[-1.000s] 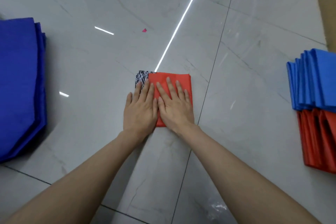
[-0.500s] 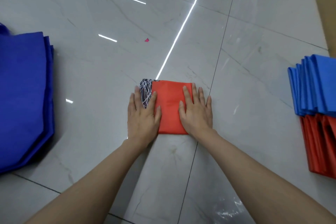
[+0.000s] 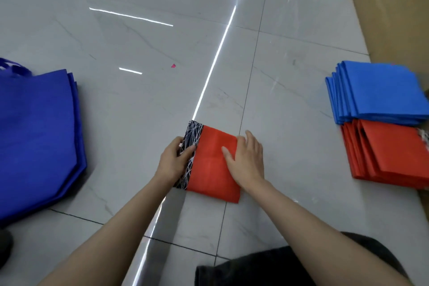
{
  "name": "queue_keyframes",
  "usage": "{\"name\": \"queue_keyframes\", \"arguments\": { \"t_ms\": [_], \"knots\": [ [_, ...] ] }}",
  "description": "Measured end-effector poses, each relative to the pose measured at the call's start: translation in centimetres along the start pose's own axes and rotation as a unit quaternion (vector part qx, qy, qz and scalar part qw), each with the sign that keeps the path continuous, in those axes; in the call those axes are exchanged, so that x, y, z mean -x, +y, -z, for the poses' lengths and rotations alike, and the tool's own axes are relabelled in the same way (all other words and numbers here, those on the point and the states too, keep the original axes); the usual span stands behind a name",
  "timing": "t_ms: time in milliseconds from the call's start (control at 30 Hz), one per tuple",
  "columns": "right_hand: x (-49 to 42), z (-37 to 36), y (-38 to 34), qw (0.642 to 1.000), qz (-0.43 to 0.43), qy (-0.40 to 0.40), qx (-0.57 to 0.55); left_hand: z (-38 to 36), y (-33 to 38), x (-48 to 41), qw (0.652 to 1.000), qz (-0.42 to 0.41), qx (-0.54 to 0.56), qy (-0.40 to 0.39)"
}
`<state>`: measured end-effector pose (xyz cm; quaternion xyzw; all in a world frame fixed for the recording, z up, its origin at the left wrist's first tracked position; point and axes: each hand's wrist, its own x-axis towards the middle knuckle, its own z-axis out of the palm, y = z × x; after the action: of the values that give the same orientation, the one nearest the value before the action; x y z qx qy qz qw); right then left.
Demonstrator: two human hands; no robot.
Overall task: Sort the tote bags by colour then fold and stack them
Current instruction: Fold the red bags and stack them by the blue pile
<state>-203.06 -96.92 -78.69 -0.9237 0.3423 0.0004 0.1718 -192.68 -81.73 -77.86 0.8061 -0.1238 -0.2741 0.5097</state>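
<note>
A folded red tote bag [image 3: 212,165] with a black-and-white patterned strip along its left side lies on the floor in front of me. My left hand [image 3: 173,161] grips the patterned left edge, fingers curled around it. My right hand [image 3: 247,159] holds the bag's right edge, thumb on top of the red cloth. At the right lie a stack of folded light-blue bags [image 3: 380,93] and, just nearer, a stack of folded red bags [image 3: 390,153]. A pile of unfolded dark-blue tote bags [image 3: 37,137] lies at the left.
The floor is glossy grey marble tile [image 3: 139,100] with bright light reflections. A small pink scrap [image 3: 173,65] lies farther out. A tan cardboard-like surface [image 3: 394,14] borders the far right. Dark clothing [image 3: 267,267] shows at the bottom edge.
Both hands went from pressing flat on the folded red bag to sliding apart and gripping its left and right edges. The view has shifted, showing more of both stacks.
</note>
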Motion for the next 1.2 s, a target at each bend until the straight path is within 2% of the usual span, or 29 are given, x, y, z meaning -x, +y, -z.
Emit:
{"name": "queue_keyframes", "arguments": {
  "t_ms": [100, 200, 333, 433, 500, 533, 600, 667, 767, 833, 967, 1100, 1200],
  "knots": [
    [0.3, 3.3, 1.0, 0.994, 0.024, -0.03, -0.103, 0.4, 2.7, 0.2, 0.995, -0.064, -0.007, -0.076],
    [0.8, 6.4, 2.0, 0.948, 0.002, -0.084, -0.307, 0.1, 6.1, 0.6, 0.981, -0.139, -0.077, -0.114],
    [2.2, 9.6, 4.4, 0.905, -0.019, -0.025, -0.424, -2.2, 9.9, 1.4, 0.969, -0.181, -0.125, -0.111],
    [3.4, 11.5, 7.1, 0.894, -0.048, 0.051, -0.443, -5.3, 11.9, 2.4, 0.967, -0.187, -0.172, -0.026],
    [4.2, 12.5, 9.2, 0.875, -0.086, 0.1, -0.466, -7.8, 12.7, 3.2, 0.979, -0.17, -0.105, 0.031],
    [4.7, 13.0, 10.4, 0.862, -0.111, 0.125, -0.479, -9.0, 13.1, 3.6, 0.99, -0.133, -0.048, 0.028],
    [5.6, 13.8, 12.8, 0.836, -0.172, 0.18, -0.489, -11.6, 13.5, 4.6, 0.997, -0.029, 0.056, -0.043],
    [6.4, 14.3, 15.0, 0.801, -0.234, 0.226, -0.503, -14.2, 13.5, 5.7, 0.985, 0.028, 0.092, -0.146],
    [7.1, 14.5, 17.9, 0.747, -0.313, 0.27, -0.521, -18.0, 14.0, 7.5, 0.971, 0.015, 0.059, -0.231],
    [7.3, 14.3, 19.1, 0.698, -0.365, 0.287, -0.545, -20.2, 14.4, 8.0, 0.97, 0.008, 0.07, -0.234],
    [7.1, 14.1, 21.4, 0.579, -0.45, 0.33, -0.594, -24.6, 16.1, 7.9, 0.974, 0.014, 0.14, -0.177],
    [6.4, 14.5, 22.5, 0.486, -0.477, 0.346, -0.645, -28.9, 16.3, 7.5, 0.969, -0.1, 0.017, -0.226],
    [5.3, 14.0, 23.5, 0.458, -0.465, 0.321, -0.687, -31.8, 16.0, 6.8, 0.951, -0.138, -0.027, -0.277]
  ]
}}
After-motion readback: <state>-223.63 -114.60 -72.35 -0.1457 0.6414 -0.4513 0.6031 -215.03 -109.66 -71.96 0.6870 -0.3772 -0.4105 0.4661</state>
